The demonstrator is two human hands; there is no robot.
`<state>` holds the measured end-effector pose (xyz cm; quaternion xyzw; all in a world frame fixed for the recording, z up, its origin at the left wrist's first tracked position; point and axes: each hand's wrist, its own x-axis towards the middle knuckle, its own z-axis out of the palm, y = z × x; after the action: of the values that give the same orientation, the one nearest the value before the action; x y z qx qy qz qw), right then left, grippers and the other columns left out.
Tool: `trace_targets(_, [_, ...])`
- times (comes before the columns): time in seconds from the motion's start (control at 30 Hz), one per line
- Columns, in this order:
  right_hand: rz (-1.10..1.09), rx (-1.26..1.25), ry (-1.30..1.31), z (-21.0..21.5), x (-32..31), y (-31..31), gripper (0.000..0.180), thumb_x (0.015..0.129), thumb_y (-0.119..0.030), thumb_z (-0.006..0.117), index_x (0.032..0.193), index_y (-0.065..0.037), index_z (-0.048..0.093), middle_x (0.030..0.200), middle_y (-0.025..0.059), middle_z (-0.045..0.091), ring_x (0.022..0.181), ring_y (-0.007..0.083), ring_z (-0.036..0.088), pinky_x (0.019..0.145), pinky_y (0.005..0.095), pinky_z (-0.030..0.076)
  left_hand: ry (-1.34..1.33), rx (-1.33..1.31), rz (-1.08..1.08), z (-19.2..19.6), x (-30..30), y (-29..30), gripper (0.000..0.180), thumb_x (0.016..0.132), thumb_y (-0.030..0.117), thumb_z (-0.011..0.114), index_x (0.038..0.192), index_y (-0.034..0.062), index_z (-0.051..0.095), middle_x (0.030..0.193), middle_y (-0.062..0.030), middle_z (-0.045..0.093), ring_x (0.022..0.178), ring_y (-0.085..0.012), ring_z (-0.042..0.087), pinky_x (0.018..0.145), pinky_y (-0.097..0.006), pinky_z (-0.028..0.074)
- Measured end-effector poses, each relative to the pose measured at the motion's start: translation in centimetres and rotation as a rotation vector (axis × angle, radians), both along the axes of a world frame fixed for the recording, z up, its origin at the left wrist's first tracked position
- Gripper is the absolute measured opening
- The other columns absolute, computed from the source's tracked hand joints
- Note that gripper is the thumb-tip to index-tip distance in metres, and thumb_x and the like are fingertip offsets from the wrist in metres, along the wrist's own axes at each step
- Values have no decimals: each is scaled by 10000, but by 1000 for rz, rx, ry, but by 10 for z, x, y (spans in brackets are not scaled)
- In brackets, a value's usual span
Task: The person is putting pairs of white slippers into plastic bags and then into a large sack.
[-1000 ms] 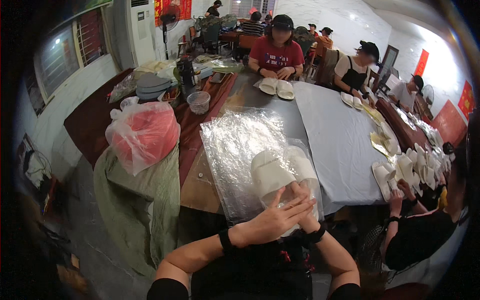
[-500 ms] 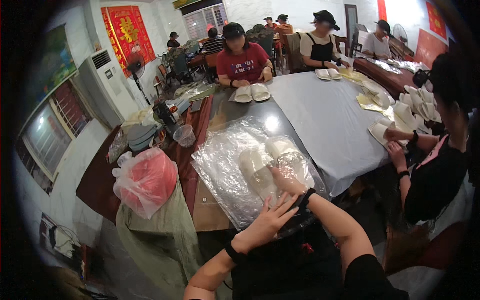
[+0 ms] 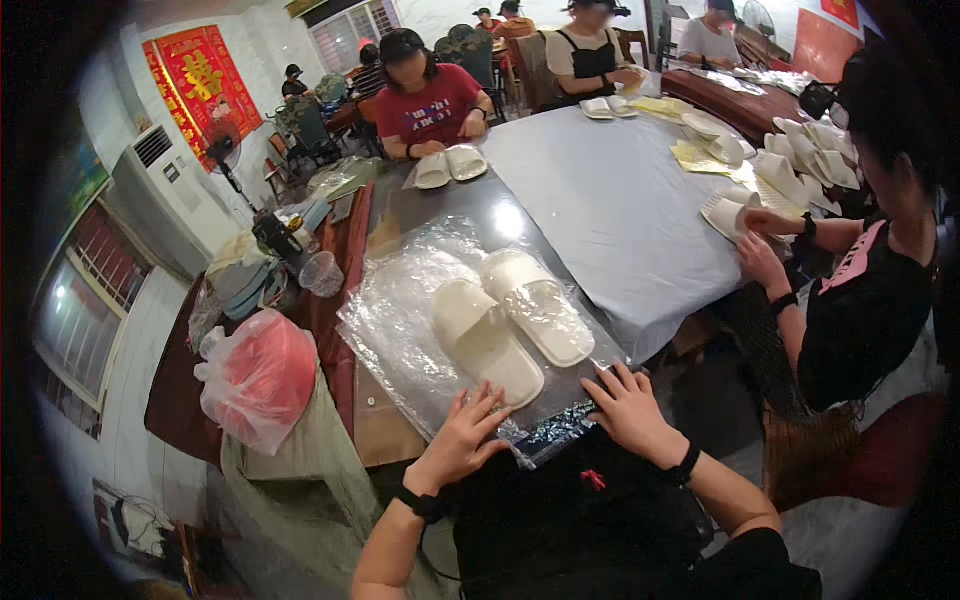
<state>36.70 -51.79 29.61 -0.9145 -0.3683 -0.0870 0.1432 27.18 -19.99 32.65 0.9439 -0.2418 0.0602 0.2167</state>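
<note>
A pair of cream slide slippers lies side by side before me, toes pointing away. The left slipper [image 3: 485,340] and the right slipper [image 3: 545,310] rest among clear, shiny plastic bags [image 3: 395,325]; glossy film covers at least the right one. My left hand [image 3: 460,440] has its fingers spread on the plastic beside the left slipper's heel. Past the right slipper's heel, my right hand [image 3: 635,412] lies on the near right corner of the plastic, fingers apart. Whether either thumb pinches the film's edge is hard to see.
A pink bundle in a plastic bag [image 3: 258,375] stands at the left, near a clear cup [image 3: 321,273]. A white-covered table [image 3: 600,215] adjoins on the right. There a co-worker handles a slipper [image 3: 728,212] by a slipper pile [image 3: 810,155]. Other people sit farther back.
My right hand has left the right slipper and moved back to the plastic's near right corner. My left hand has moved left and spread out. The whole view has shifted.
</note>
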Motion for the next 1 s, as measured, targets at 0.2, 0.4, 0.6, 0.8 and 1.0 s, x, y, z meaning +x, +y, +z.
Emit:
trace_targets(0.2, [-15, 498, 87, 33, -1, -54, 235, 850, -81, 741, 1079, -27, 732, 935, 152, 751, 884, 308, 740, 791, 381, 589, 21, 68, 31, 14, -13, -7, 741, 779, 165, 836, 1456, 124, 537, 1625, -171, 381, 1525, -378, 319, 1222, -589, 243])
trace_targets(0.4, [186, 103, -240, 69, 58, -48, 644, 886, 64, 593, 1484, -163, 522, 1607, 73, 437, 1428, 277, 476, 1076, 454, 457, -120, 153, -8, -4, -10, -28, 540, 805, 23, 745, 1325, 90, 611, 1572, -188, 449, 1490, -363, 391, 1206, -563, 306])
trace_targets(0.6, [446, -226, -48, 39, 94, -53, 634, 921, -100, 657, 1514, -258, 495, 1646, -50, 387, 1526, 240, 331, 1142, 542, 323, -13, -260, 26, -10, -9, -6, 322, 852, -80, 633, 1138, 56, 693, 1452, -152, 601, 1435, -341, 487, 1213, -519, 313])
trace_targets(0.8, [440, -9, 126, 23, 90, -53, 538, 862, -390, 763, 1369, -246, 654, 1537, -97, 532, 1455, 284, 398, 1109, 553, 298, 169, -696, 188, -9, -17, 12, 153, 952, -55, 575, 964, -5, 719, 1273, -156, 706, 1335, -319, 593, 1162, -457, 380])
trace_targets(1.0, [422, 93, 85, 35, 84, -43, 474, 817, -424, 805, 1244, -229, 733, 1431, -41, 618, 1389, 302, 443, 1102, 567, 263, 95, -835, 432, -5, -7, 1, 135, 1005, 45, 604, 963, 12, 727, 977, -89, 733, 998, -164, 668, 880, -299, 522])
